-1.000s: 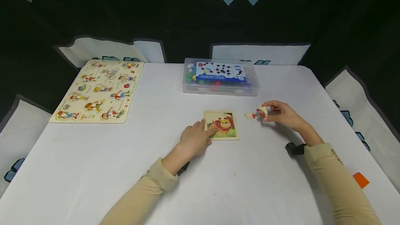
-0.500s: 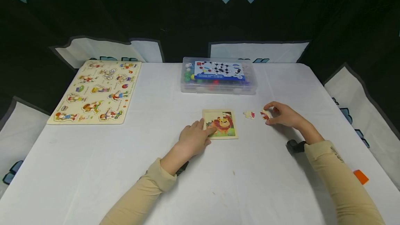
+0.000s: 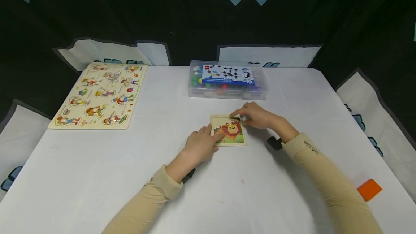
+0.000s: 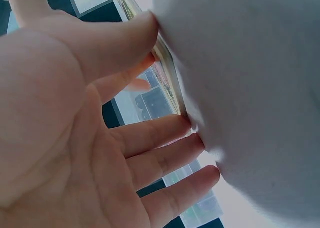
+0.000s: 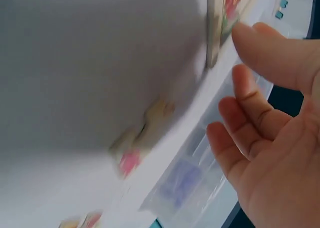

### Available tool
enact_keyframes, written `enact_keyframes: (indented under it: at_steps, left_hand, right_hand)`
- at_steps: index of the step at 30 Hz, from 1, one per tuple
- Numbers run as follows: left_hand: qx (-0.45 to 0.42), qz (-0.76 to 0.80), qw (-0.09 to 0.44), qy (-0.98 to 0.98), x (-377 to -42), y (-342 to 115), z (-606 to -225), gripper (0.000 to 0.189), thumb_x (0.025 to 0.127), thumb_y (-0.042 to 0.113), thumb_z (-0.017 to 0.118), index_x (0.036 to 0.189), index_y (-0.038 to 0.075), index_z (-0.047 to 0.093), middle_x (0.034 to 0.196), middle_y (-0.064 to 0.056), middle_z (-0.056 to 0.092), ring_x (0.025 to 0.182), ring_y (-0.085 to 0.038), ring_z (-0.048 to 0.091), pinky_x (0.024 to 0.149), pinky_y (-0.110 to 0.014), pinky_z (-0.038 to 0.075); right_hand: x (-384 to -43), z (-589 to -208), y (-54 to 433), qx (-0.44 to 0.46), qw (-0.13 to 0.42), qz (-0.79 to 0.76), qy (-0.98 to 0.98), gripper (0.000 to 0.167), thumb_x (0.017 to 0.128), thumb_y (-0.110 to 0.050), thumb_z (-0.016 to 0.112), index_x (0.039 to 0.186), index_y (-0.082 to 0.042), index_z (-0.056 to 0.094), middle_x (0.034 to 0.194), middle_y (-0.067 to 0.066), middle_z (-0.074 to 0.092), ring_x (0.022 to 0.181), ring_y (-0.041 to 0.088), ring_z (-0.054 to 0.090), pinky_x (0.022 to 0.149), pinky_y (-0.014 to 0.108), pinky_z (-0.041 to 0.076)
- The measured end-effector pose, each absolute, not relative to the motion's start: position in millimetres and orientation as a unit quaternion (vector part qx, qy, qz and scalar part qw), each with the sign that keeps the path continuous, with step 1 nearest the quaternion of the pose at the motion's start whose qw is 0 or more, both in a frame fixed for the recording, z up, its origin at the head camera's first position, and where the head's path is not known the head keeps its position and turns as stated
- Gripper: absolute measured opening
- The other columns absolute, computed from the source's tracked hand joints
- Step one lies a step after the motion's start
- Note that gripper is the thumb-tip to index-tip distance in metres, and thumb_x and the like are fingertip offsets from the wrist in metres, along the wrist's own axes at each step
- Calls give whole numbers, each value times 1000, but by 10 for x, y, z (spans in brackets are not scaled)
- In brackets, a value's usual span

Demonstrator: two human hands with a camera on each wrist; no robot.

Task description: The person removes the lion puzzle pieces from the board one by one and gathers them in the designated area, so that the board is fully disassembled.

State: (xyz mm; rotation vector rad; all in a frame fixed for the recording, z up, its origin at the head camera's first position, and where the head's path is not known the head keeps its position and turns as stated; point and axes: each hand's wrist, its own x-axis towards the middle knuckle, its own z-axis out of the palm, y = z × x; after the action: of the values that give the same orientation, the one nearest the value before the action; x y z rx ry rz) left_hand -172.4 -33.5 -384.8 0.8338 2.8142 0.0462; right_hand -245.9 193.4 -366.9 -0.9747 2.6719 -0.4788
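A small square wooden lion puzzle (image 3: 233,141) lies flat on the white table. My left hand (image 3: 199,145) rests on its left side, thumb across the picture and index finger along the edge. In the left wrist view the fingertips (image 4: 192,140) touch the table by the puzzle's edge. My right hand (image 3: 256,115) is at the puzzle's upper right corner, its index finger reaching onto the frame; I see nothing held in it. In the right wrist view a loose, blurred puzzle piece (image 5: 131,160) lies beside the puzzle. In the head view the right hand hides the loose pieces.
A clear plastic case (image 3: 227,91) of coloured parts stands behind the puzzle. A large peg puzzle board (image 3: 133,109) with figures lies at the back left. An orange block (image 3: 369,189) sits near the right edge. More pieces (image 5: 92,219) show at the right wrist view's bottom.
My right hand has left the loose puzzle pieces and moved left to the lion puzzle's upper right corner. The left hand has stayed on the puzzle.
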Motion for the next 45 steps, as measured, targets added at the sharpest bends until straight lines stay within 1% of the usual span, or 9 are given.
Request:
enact_keyframes:
  at_steps: [7, 10, 17, 23, 28, 31, 36, 41, 45]
  left_hand:
    - [287, 13, 98, 953, -1720, -337, -3844, 46, 89, 37, 55, 134, 31, 46, 139, -19, 35, 123, -30, 38, 89, -43, 41]
    - [290, 12, 96, 952, -1711, -335, -3844, 46, 89, 37, 56, 133, 30, 47, 138, -19, 36, 122, -30, 39, 88, -43, 42]
    - [288, 5, 90, 953, -1716, -342, -3847, 46, 89, 37, 55, 133, 31, 46, 138, -19, 36, 122, -29, 39, 87, -42, 42]
    - [283, 1, 95, 954, -1727, -344, -3841, 46, 89, 38, 54, 134, 32, 45, 139, -18, 35, 123, -28, 38, 88, -41, 42]
    - [283, 1, 98, 954, -1737, -339, -3849, 47, 89, 38, 54, 135, 33, 44, 140, -18, 34, 124, -29, 38, 89, -42, 41]
    - [282, 3, 98, 954, -1741, -339, -3847, 47, 89, 38, 54, 135, 33, 44, 140, -18, 34, 124, -29, 37, 89, -42, 40]
    - [279, 4, 103, 955, -1736, -343, -3833, 47, 90, 37, 54, 135, 32, 44, 140, -18, 34, 125, -29, 37, 90, -43, 40]
    - [279, 6, 103, 955, -1724, -346, -3839, 47, 90, 37, 54, 135, 31, 44, 139, -18, 35, 124, -30, 37, 90, -43, 40]
    - [278, 8, 101, 955, -1716, -350, -3845, 46, 90, 37, 54, 135, 31, 44, 139, -18, 35, 124, -30, 37, 89, -43, 40]
  right_hand:
    - [-2459, -3685, 1813, -311, 156, -94, 933, 46, 82, -1, 64, 123, -22, 60, 99, 7, 53, 87, 23, 40, 75, 37, 36]
    - [-2450, -3677, 1835, -317, 152, -84, 932, 45, 82, -1, 64, 122, -23, 60, 99, 8, 53, 88, 24, 41, 77, 38, 37]
    - [-2457, -3676, 1856, -338, 137, -95, 926, 41, 84, -1, 63, 119, -21, 60, 98, 8, 52, 90, 26, 41, 79, 41, 36]
    - [-2508, -3683, 1847, -368, 119, -106, 916, 35, 82, 1, 64, 111, -17, 58, 99, 9, 52, 94, 28, 44, 84, 44, 38]
    - [-2521, -3667, 1839, -362, 142, -139, 911, 33, 80, 3, 65, 109, -12, 58, 100, 7, 54, 93, 23, 49, 86, 41, 41]
    - [-2518, -3659, 1835, -360, 145, -151, 909, 33, 80, 3, 65, 110, -10, 58, 99, 7, 54, 91, 22, 50, 85, 39, 42]
    - [-2500, -3657, 1837, -372, 121, -139, 910, 39, 78, 5, 66, 115, -8, 60, 101, 8, 54, 94, 22, 50, 85, 38, 43]
    - [-2484, -3692, 1867, -389, 93, -120, 909, 46, 76, 11, 64, 118, -8, 60, 100, 7, 54, 95, 22, 50, 84, 37, 43]
    - [-2480, -3732, 1867, -409, 66, -112, 903, 45, 76, 12, 63, 117, -8, 61, 96, 7, 54, 93, 20, 50, 83, 34, 44]
